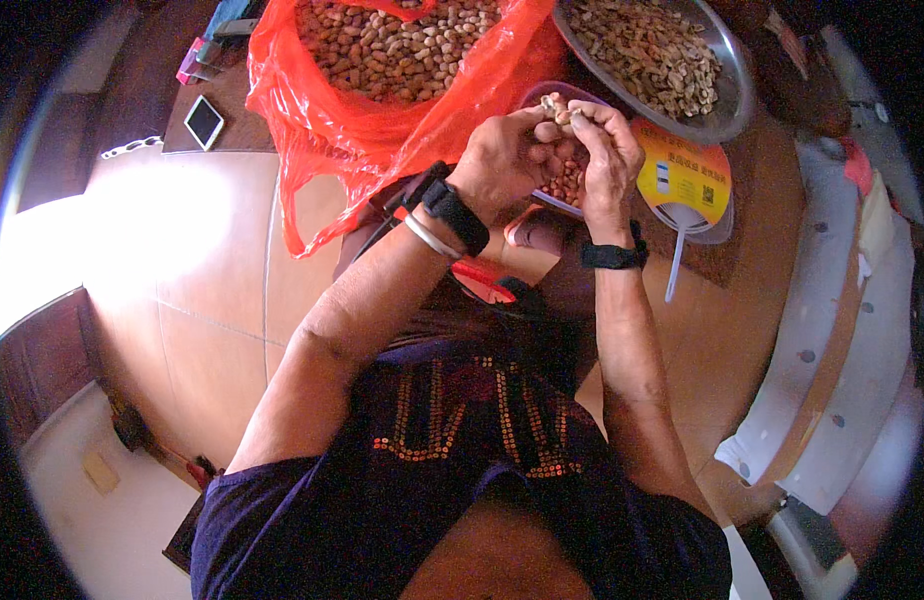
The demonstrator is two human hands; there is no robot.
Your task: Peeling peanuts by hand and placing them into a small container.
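Note:
My left hand (499,161) and my right hand (608,154) meet over a purple-rimmed tray (558,202). Between the fingertips of both is a split peanut shell (558,109). Shelled reddish peanut kernels (565,184) lie in the tray below, partly hidden by the hands. Beyond my left hand stands a red plastic bag (417,135) holding many unshelled peanuts (394,52). A metal basin (741,112) with empty peanut shells (657,64) is beyond my right hand. Both wrists wear black straps, the left one also a pale bangle.
A yellow hand fan (687,180) with a white handle lies right of the tray, partly under the basin's edge. A phone-like device (205,122) rests on the dark table (241,82) at left. A long grey cushioned seat (814,330) stands at right on the tiled floor (207,360).

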